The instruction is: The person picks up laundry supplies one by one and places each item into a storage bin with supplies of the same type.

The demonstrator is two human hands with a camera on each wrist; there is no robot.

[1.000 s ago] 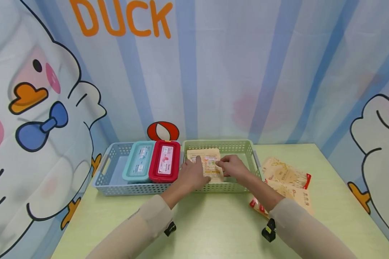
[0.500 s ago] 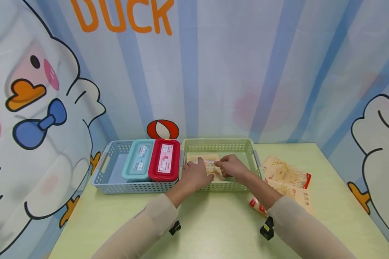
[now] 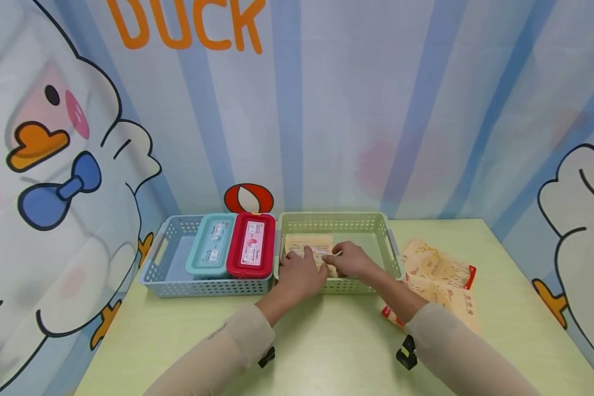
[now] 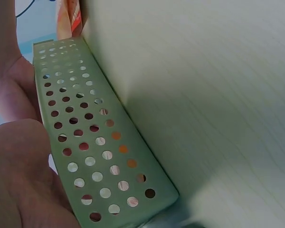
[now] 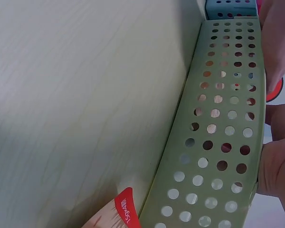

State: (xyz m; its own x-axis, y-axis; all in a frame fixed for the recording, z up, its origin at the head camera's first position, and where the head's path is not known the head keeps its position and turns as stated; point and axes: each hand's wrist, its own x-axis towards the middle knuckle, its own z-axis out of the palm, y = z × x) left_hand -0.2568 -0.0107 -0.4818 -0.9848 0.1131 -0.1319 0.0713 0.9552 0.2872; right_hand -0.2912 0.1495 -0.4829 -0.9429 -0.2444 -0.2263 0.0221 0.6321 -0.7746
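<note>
A beige printed food packet [image 3: 309, 241] lies in the left part of the green perforated basket [image 3: 376, 283]. My left hand [image 3: 301, 275] lies over the packet's near left part, fingers reaching forward across it. At its right edge my right hand [image 3: 353, 259] pinches the packet between thumb and bent fingers. Both hands cover much of its near half. In the left wrist view the left hand [image 4: 23, 175] is beside the basket's rim, its fingertips hidden behind the wall. The right wrist view has the right hand [image 5: 280, 161] over the rim, with the packet's grip hidden.
A blue basket [image 3: 205, 290] adjoins on the left, holding a teal-lidded box [image 3: 212, 247] and a red-lidded box [image 3: 251, 247]. Several beige packets with red ends [image 3: 438, 264] lie on the table [image 3: 336, 346] to the right. A duck-print curtain [image 3: 336, 110] hangs behind.
The packet's far edge has dropped lower in the basket. My left hand has shifted slightly right and nearer the right hand, which has moved a little left.
</note>
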